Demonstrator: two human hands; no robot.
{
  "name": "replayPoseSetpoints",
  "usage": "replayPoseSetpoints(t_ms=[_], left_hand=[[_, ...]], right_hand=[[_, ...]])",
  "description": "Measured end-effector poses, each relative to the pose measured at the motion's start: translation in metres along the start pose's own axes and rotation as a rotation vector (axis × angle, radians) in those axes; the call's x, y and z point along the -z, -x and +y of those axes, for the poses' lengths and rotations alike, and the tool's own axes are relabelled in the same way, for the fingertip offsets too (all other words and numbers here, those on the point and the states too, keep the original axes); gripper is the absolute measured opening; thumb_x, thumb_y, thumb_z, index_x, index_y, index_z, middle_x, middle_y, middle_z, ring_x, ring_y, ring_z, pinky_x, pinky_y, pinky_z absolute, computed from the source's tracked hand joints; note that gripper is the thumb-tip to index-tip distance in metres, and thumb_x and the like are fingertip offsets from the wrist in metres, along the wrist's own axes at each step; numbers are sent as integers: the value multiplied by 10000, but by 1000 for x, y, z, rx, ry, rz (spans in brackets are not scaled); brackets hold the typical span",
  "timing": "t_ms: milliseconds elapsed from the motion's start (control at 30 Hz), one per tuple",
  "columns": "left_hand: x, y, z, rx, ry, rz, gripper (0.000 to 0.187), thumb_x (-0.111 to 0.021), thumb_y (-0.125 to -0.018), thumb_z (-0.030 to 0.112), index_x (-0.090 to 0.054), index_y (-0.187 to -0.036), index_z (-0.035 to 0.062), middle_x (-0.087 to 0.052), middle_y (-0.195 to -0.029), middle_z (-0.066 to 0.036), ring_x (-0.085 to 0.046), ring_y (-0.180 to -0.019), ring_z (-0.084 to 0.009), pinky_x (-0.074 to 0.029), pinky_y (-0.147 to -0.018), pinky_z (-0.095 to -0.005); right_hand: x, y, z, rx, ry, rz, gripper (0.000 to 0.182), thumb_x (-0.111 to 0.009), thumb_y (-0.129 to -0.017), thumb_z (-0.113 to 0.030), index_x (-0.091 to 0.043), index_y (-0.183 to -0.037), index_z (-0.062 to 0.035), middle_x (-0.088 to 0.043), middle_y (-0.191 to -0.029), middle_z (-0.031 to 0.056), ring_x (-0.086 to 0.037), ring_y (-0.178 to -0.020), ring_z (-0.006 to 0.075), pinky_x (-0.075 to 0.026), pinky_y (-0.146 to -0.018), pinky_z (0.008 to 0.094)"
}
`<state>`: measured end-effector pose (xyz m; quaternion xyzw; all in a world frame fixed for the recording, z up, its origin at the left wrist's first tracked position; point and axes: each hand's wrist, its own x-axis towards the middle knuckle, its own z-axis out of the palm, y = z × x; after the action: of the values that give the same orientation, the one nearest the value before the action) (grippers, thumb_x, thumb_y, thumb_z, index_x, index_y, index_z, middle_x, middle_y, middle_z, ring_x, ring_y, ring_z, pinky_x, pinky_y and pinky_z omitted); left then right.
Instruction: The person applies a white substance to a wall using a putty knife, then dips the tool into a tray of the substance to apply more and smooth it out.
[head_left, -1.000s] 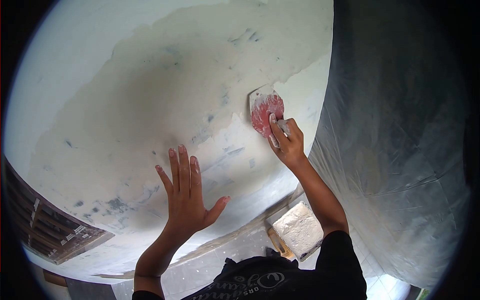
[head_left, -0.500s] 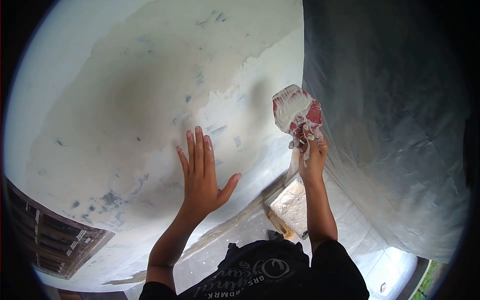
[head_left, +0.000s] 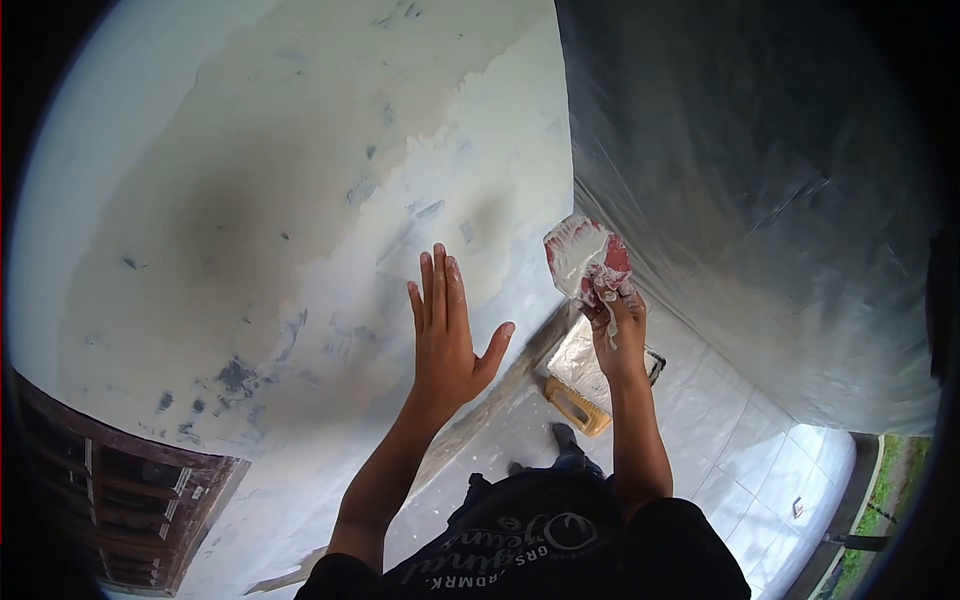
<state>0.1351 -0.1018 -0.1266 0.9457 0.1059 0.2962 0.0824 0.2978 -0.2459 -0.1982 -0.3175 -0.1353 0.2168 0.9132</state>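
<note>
My right hand [head_left: 615,325] is closed around a red putty scraper [head_left: 617,260], its broad blade smeared with white filler. Filler also coats the fingers and hangs down from them. The blade is close to the wall's right edge in this view. My left hand [head_left: 447,345] is open, fingers stretched upward and thumb out, in front of the patchy white wall [head_left: 230,120]. Some filler marks its fingertips. Below my right hand is a container [head_left: 585,360] with a white, filler-covered top and a yellow handle [head_left: 577,408] at its side; my wrist hides part of it.
A dark plastic sheet [head_left: 760,200] hangs along the right side of the wall. A brown wooden window frame [head_left: 120,500] is at lower left. The tiled floor [head_left: 725,440] lies below, with a dark boot [head_left: 565,437] near the container.
My right hand has lowered with the scraper. My left hand has shifted right in view. The view has tilted, so more floor, the yellow handle and a boot show.
</note>
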Motion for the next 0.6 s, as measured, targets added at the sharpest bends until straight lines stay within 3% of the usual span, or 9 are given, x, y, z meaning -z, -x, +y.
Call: replayPoseSetpoints(t_ms=[100,167,300,467,600], left_hand=[[-12,6,-4,-16,90,20,839,-587,-913,289,-113,-1483,-105,-104,-1552,-316,-76,-1447,-482,-107,-1129,-612],[-24,9,-6,-50,177,65,769,-563,-924,229,-148,-1475,-109,-163,-1539,-318,-148,-1433,-486,-189,-1137,-562],[-49,14,-3,-62,253,97,642,-513,-942,162,-234,-1444,-125,-266,-1499,-322,-244,-1405,-478,-258,-1139,-490],[-89,15,10,18,385,29,593,-485,-958,149,-260,-1434,-123,-301,-1487,-314,-286,-1399,-445,-261,-1144,-464],[-129,12,24,129,459,-46,553,-451,-982,153,-275,-1431,-119,-322,-1484,-298,-311,-1399,-407,-267,-1144,-437]], right_hand=[[12,12,5,3,30,36,235,-580,-906,-44,-616,-1134,-3,-669,-1057,80,-664,-952,174,-562,-817,338],[20,18,8,14,58,47,252,-563,-911,-50,-605,-1154,2,-660,-1078,87,-655,-987,181,-558,-821,339],[27,28,3,-22,95,114,261,-558,-908,-46,-596,-1162,5,-655,-1070,89,-652,-976,184,-553,-806,331],[62,24,1,-80,80,188,242,-573,-891,-28,-596,-1129,12,-657,-1047,88,-650,-921,175,-554,-770,330],[110,15,-2,-138,115,228,289,-574,-885,-7,-569,-1172,29,-651,-1077,107,-650,-943,197,-545,-823,343]])
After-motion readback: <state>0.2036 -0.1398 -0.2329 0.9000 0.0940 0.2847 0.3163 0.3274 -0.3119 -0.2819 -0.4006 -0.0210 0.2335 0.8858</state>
